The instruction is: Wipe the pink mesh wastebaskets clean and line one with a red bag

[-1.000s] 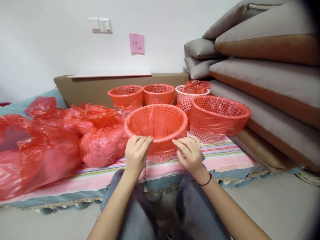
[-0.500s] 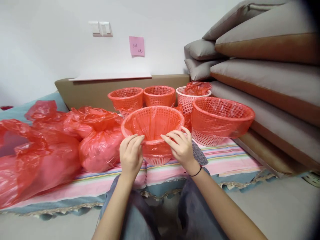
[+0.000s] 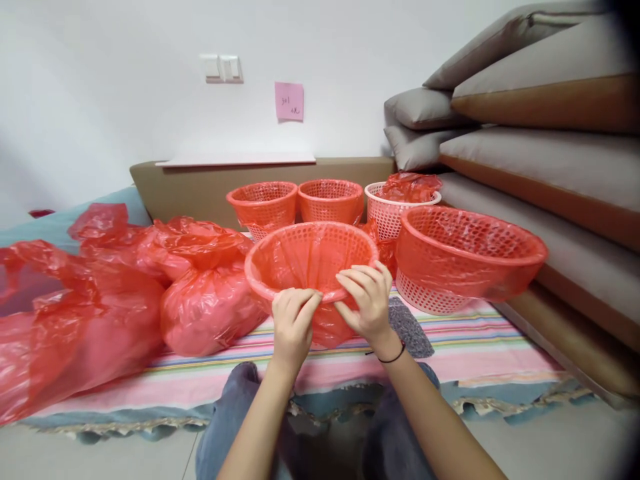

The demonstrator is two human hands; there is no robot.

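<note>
A round plastic basket [image 3: 311,230] stands right in front of me, lined with a thin red plastic bag [image 3: 305,260] whose edge is folded over the rim and hangs outside. At the near rim my left hand [image 3: 296,321] is closed, pinching the bag's edge against the basket. Just to the right, my right hand [image 3: 367,303] curls its fingers over the rim, with the thumb below on the bag. The basket tilts slightly toward me. What lies under the fingertips is partly hidden.
Filled red plastic bags [image 3: 210,310] sit on the left. Behind are two lined baskets [image 3: 263,193] and a white basket [image 3: 390,217] with crumpled red plastic. A larger lined basket [image 3: 470,267] stands right, beside stacked cushions [image 3: 540,153]. Grey cloth [image 3: 413,330] lies on the striped cover [image 3: 350,377].
My left hand has slid rightward along the near rim, closer to my right hand. The bag's edge hangs lower outside the basket. The view has shifted slightly.
</note>
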